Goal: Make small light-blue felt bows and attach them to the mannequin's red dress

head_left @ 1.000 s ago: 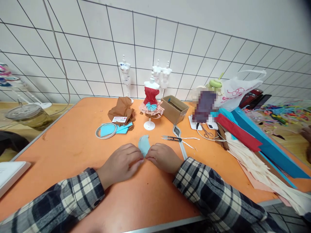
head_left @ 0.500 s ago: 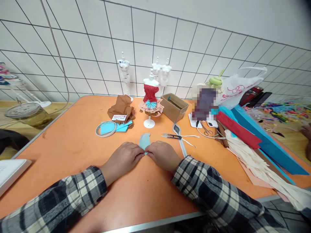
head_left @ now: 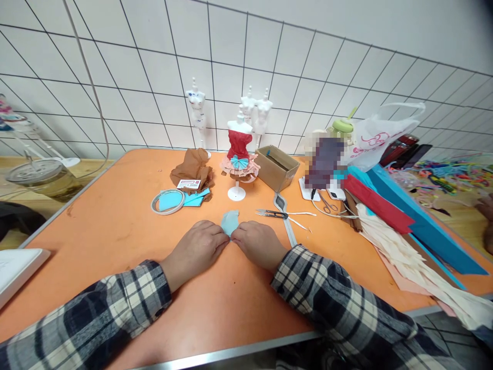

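Observation:
A small piece of light blue crepe paper lies on the orange table, its near edge pinched between both hands. My left hand grips that edge from the left, fingers bent together. From the right, my right hand pinches the same edge, with the fingertips of both hands almost touching. Beyond the paper stands a small white mannequin wearing a red bodice and a pink ruffled skirt with a blue bow. Thread snips lie to the right of my right hand.
A roll of tape rests on blue paper beside brown crumpled paper. An open cardboard box sits behind the snips. Scissors, phones and long paper strips crowd the right side. White mannequins stand by the tiled wall.
The light blue paper's far edge sits slightly lower and looks more gathered between the hands. Both hands stay in nearly the same place; the whole view has shifted slightly.

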Demonstrator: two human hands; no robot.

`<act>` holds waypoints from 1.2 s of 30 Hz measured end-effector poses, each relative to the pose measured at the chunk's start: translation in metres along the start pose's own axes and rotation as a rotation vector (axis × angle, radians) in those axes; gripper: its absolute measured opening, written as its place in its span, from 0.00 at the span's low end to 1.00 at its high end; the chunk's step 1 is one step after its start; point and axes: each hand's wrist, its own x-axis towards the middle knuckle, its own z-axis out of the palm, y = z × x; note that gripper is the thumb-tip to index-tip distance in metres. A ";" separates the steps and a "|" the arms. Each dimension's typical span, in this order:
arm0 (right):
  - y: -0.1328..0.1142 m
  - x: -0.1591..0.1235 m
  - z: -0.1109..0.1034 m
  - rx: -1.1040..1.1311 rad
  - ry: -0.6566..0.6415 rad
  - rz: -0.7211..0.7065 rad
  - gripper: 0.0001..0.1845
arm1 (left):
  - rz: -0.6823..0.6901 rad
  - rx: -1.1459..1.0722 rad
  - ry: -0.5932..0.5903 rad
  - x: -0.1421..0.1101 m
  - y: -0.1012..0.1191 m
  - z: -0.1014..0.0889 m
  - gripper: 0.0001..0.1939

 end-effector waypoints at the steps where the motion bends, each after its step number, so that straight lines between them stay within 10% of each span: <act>1: 0.000 0.000 -0.001 0.003 0.001 0.007 0.09 | 0.001 0.000 0.002 -0.001 -0.001 0.001 0.11; 36: -0.003 0.000 0.001 0.007 0.049 0.030 0.08 | -0.018 -0.026 0.028 -0.001 -0.006 0.008 0.12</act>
